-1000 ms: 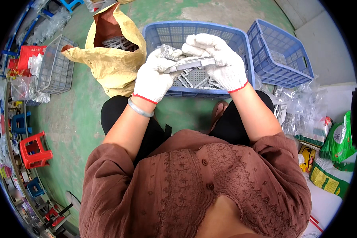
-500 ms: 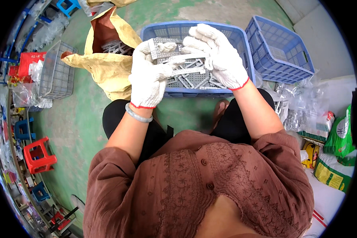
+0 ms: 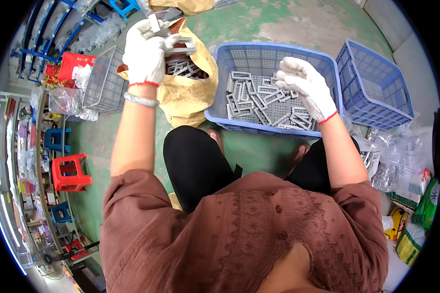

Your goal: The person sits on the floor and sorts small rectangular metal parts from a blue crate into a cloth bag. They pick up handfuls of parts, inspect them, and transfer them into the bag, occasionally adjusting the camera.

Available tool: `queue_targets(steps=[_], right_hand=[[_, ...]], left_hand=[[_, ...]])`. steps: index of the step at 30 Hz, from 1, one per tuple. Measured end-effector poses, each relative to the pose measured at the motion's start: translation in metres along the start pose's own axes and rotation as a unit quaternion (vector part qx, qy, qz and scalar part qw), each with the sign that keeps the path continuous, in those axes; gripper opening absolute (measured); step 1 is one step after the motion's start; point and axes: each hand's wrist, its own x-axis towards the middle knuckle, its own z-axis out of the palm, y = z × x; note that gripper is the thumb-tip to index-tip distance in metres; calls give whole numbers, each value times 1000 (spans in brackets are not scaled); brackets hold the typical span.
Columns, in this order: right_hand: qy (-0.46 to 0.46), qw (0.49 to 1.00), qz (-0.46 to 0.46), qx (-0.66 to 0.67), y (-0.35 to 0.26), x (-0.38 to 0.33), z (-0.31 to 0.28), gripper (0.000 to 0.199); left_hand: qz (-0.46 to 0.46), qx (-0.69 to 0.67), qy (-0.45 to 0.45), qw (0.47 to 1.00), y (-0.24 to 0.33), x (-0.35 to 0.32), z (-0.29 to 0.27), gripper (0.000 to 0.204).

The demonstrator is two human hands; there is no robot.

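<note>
Grey frames (image 3: 242, 74) in a periwinkle-blue basket (image 3: 278, 49), over a green floor (image 3: 112, 146).
The left hand (image 3: 144, 54) and right hand (image 3: 305, 88) wear plain white gloves (image 3: 152, 68) with red cuff edges (image 3: 144, 83), above a pale grey bangle (image 3: 141, 99). The yellow-tan sack (image 3: 186, 102) shows a rusty red-brown lining (image 3: 179, 24); a second crate (image 3: 374, 111) is blue and gridded. The blouse (image 3: 195, 229) is brown with a tone-on-tone embroidered pattern, the trousers (image 3: 195, 163) solid black, the stool (image 3: 58, 176) bright red; greyish worn patches mottle the green.

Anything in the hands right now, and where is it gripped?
The left hand holds grey pieces, apparently near their left ends, with the right ends sticking out; the exact contact is blurred and partly hidden. The right hand appears empty.
</note>
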Motion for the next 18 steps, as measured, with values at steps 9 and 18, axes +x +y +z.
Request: queue_targets(steps=[9, 18], right_hand=[[14, 974, -9, -228, 15, 18, -22, 48], [72, 894, 54, -439, 30, 30, -54, 51]], left_hand=[[-186, 512, -195, 815, -44, 48, -36, 28], [49, 345, -114, 930, 26, -38, 38, 26]])
